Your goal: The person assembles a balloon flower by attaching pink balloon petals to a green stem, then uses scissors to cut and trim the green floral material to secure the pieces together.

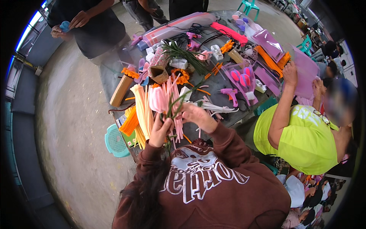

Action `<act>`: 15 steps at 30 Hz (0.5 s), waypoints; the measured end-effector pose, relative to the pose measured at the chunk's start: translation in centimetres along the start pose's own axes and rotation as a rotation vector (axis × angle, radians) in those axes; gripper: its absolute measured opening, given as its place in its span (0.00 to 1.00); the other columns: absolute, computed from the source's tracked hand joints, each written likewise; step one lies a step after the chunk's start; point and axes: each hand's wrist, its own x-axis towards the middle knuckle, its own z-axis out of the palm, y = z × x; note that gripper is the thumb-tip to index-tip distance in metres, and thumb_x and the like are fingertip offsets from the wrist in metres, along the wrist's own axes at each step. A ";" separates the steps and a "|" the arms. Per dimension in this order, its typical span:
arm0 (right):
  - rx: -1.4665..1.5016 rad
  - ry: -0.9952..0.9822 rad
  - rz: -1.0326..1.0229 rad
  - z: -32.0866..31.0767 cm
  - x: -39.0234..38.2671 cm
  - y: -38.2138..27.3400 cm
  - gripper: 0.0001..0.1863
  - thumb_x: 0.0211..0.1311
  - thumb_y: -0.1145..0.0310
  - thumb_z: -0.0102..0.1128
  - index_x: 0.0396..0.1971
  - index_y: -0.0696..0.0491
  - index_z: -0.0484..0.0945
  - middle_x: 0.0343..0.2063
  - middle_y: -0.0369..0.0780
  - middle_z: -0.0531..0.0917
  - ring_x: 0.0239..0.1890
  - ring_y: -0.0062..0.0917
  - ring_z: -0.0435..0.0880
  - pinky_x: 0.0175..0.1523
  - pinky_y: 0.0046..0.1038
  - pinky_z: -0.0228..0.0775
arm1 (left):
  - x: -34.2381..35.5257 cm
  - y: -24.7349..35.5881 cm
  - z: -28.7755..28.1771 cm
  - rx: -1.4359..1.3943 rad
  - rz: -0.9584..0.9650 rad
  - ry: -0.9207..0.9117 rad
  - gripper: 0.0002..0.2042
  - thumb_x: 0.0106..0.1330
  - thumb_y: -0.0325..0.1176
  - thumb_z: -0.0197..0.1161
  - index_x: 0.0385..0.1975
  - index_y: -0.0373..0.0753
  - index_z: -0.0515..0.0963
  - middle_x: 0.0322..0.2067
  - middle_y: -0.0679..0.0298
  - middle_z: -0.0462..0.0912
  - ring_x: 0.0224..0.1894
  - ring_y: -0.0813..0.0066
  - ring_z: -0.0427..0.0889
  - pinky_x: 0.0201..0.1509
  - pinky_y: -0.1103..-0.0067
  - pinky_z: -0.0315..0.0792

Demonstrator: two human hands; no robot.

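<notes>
My left hand [162, 128] is closed round the green stem of a tulip made of fuzzy pipe cleaners, its pink and white bloom [158, 99] upright above the fingers. Green pipe cleaner leaves [174, 108] bend out beside the bloom. From the right, my right hand [197, 116] reaches in with its fingertips closed at one of these leaves; the exact grip is partly blurred. Behind my hands lie bundles of cream pipe cleaners [142, 105], orange pipe cleaners [129, 124] and pink pipe cleaners [173, 89] on the table.
The dark table [114, 72] is crowded with a pink glue gun [230, 95], green pipe cleaners [183, 53], a cardboard box [121, 91] and wrapped flowers [244, 79]. At right, a person in a lime shirt [297, 133] handles purple wrap [305, 74]. A teal stool [116, 140] stands left.
</notes>
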 end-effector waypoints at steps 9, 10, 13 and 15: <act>0.042 0.180 -0.107 -0.9 -0.8 3.4 0.12 0.65 0.64 0.40 0.35 0.57 0.68 0.30 0.37 0.74 0.36 0.22 0.74 0.45 0.26 0.65 | 0.2 -0.8 1.4 0.262 0.003 -0.089 0.22 0.61 0.23 0.53 0.54 0.34 0.53 0.27 0.67 0.68 0.28 0.80 0.73 0.34 0.85 0.67; 0.194 0.209 -0.113 -0.8 -1.0 3.3 0.12 0.66 0.64 0.40 0.34 0.57 0.68 0.29 0.37 0.73 0.35 0.22 0.74 0.44 0.26 0.65 | 0.2 -0.8 1.6 0.242 0.035 -0.101 0.22 0.60 0.23 0.53 0.52 0.34 0.54 0.28 0.65 0.70 0.29 0.81 0.74 0.33 0.85 0.67; 0.481 0.310 -0.107 -0.4 -1.2 2.6 0.13 0.66 0.59 0.38 0.30 0.53 0.66 0.18 0.32 0.65 0.23 0.19 0.68 0.36 0.24 0.63 | 0.1 -0.8 1.7 0.221 -0.027 -0.130 0.20 0.60 0.23 0.54 0.49 0.33 0.56 0.27 0.64 0.71 0.29 0.80 0.75 0.32 0.85 0.67; 0.561 0.349 -0.139 -1.3 -1.4 2.3 0.12 0.66 0.59 0.39 0.30 0.52 0.66 0.14 0.30 0.60 0.17 0.17 0.63 0.30 0.24 0.62 | 0.2 -1.1 1.6 0.232 -0.051 -0.145 0.15 0.59 0.22 0.54 0.42 0.33 0.58 0.24 0.64 0.72 0.27 0.80 0.76 0.29 0.86 0.67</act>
